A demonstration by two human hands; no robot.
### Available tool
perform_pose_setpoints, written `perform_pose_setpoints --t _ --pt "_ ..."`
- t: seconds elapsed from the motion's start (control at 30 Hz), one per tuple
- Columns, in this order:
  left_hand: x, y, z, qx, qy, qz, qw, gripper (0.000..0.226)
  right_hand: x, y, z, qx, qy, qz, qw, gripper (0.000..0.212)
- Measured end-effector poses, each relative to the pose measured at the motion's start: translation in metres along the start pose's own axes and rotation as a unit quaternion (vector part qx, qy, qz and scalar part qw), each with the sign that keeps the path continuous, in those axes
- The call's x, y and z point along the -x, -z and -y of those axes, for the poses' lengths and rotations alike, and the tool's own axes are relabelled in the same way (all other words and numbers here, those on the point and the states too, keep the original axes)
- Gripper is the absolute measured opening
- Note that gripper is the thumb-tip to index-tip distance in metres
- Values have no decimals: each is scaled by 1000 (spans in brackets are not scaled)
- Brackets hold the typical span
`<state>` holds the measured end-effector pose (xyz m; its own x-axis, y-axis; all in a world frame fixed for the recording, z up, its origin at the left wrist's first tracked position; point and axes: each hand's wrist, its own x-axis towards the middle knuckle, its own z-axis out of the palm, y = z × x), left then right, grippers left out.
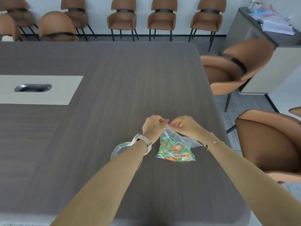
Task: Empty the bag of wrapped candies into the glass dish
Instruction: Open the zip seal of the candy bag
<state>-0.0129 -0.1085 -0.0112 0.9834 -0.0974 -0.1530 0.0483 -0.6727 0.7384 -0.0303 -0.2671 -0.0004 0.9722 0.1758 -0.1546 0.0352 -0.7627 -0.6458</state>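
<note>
Both my hands, left hand [153, 126] and right hand [182, 125], pinch the bag's [175, 147] mouth together. The candies [175, 152] hang below toward me; the glass dish [120, 148] sits under my left wrist, nearer that hand.

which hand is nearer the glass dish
Left. The left hand pinches the bag top, its forearm crossing above the glass dish; the right hand is farther right.

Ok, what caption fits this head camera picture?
Both hands, left hand and right hand, pinch the clear plastic candy bag beside the glass dish.
</note>
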Motion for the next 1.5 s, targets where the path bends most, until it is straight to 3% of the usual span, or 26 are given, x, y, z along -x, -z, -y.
perform_pose_setpoints --t 0.2,0.7,1.07,1.2,1.37,1.5 --pt "4 1 0 31 7 6 999 30 -3 -4 -4 -55 -34 -15 998 13" --pt "4 -3 14 97 20 55 994 31 5 -29 -3 -96 -98 -70 988 16" --pt "8 -3 21 25 -15 77 997 29 3 -27 -26 -102 -138 -135 976 8" --pt "10 -2 27 14 3 64 998 29 4 -28 -28 -74 -122 -101 985 12" --pt "9 -1 20 4 17 71 997 31 3 -43 -16 84 -107 -6 991 51" --pt "11 4 24 -55 0 78 995 21 1 -33 -11 177 -99 10 979 42"
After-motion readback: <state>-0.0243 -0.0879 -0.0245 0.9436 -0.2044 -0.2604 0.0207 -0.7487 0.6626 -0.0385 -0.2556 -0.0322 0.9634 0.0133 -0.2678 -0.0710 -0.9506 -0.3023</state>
